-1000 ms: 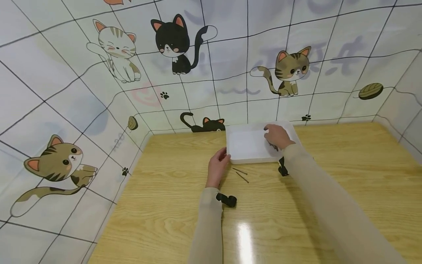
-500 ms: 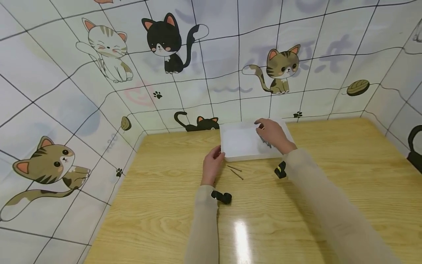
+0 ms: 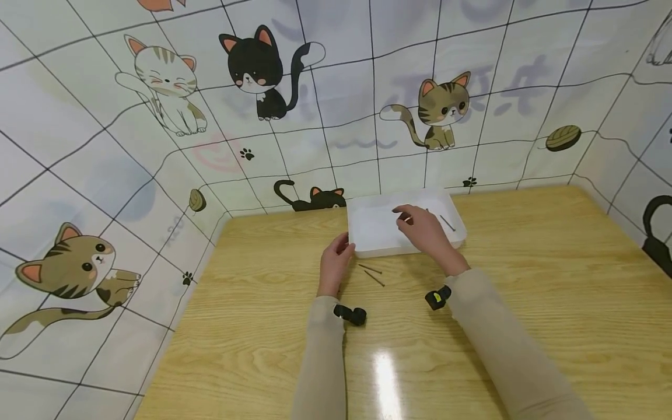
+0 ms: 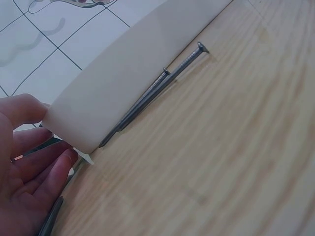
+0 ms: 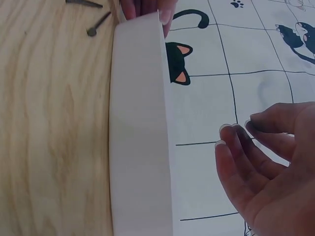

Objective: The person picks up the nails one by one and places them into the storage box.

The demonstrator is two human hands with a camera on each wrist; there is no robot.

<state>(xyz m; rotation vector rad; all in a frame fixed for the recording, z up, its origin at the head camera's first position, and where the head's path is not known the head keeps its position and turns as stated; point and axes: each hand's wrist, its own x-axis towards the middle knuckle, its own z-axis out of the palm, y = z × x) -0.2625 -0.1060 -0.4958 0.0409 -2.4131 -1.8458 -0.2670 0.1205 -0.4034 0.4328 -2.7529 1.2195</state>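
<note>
A shallow white tray (image 3: 373, 219) stands against the back wall. My left hand (image 3: 334, 267) holds its near left corner, thumb at the rim and fingers round the side. Over the tray hovers my right hand (image 3: 424, 233), fingers bent and nothing between them in the right wrist view. Inside the tray a nail (image 3: 447, 223) lies right of that hand, with part of another nail (image 3: 427, 210) showing; the hand hides some of the floor. Two more nails (image 4: 160, 88) lie on the table along the tray's near side.
A wood-grain table (image 3: 252, 350) fills the foreground. Behind it rises a wall covering (image 3: 357, 105) printed with cartoon cats. A dark pointed thing (image 4: 50, 216) sits beside the left hand at the left wrist view's lower edge.
My right hand has drawn back toward the near side. Nails seen under its fingers half a second ago now lie in the tray to its right. The left hand keeps its hold.
</note>
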